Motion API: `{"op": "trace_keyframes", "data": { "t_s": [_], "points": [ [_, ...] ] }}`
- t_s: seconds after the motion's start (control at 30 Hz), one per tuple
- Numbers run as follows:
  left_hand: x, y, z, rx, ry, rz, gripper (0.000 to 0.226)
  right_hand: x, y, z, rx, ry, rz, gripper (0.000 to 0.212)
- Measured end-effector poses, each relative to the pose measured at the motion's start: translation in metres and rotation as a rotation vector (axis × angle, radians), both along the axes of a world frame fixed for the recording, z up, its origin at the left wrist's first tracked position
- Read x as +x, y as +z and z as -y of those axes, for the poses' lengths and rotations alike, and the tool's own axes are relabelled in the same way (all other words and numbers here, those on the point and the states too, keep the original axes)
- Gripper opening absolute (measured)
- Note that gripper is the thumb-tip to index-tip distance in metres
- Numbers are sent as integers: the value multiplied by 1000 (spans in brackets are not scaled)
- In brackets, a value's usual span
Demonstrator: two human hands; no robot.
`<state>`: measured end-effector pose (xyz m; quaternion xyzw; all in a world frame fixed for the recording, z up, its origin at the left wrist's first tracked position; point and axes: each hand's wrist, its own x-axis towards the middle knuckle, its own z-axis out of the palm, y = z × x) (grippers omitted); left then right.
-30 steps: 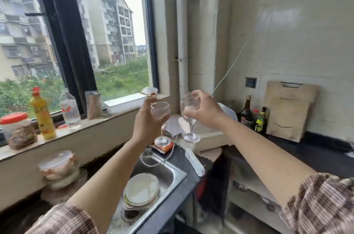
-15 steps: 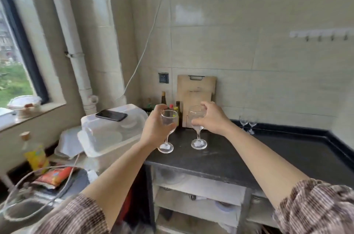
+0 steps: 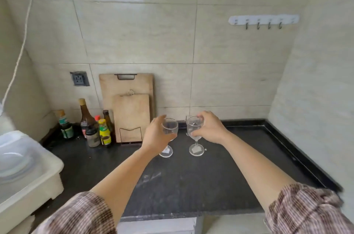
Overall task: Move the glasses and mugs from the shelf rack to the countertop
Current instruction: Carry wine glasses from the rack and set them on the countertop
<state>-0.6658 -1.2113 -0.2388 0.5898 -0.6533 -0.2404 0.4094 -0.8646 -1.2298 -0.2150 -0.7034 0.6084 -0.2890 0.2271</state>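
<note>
Black stone countertop (image 3: 191,180) fills my view under a pale tiled wall, and toward its back edge, about midway along, two stemmed glasses stand upright and close side by side without touching. My left hand (image 3: 156,136) clasps the left glass (image 3: 170,130) round its bowl from the left side, fingers curled over the far side and thumb across the near side. My right hand (image 3: 209,128) grasps the right glass (image 3: 194,128) the same way from the right, knuckles up and wrist slightly raised. Both round feet sit at or just above the surface; I cannot tell whether they touch it. Both forearms reach forward from the front edge, bare up to checked sleeves (image 3: 306,212) bunched at the elbows. Just left of the left glass, two wooden cutting boards (image 3: 132,116) lean against the wall in a wire holder, the smaller in front. Further left, a cluster of sauce bottles (image 3: 95,128) fills the back left corner below a wall socket (image 3: 79,78). A white plastic tub (image 3: 28,166) sits off the left edge. High on the wall to the right hangs a white hook rail (image 3: 263,20).
</note>
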Motion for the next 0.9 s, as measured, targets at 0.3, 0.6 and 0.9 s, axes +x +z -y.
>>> {"op": "trace_keyframes", "data": {
  "t_s": [0.3, 0.6, 0.9],
  "points": [
    [-120, -58, 130, 84, -64, 55, 69, -116, -45, 120, 76, -61, -42, 62],
    [-229, -128, 254, 309, -5, 59, 45, -208, -116, 257, 233, 15, -30, 56],
    [-274, -188, 344, 374, -53, 323, 61, -249, -197, 346, 306, 2, -29, 53]
  ]
}}
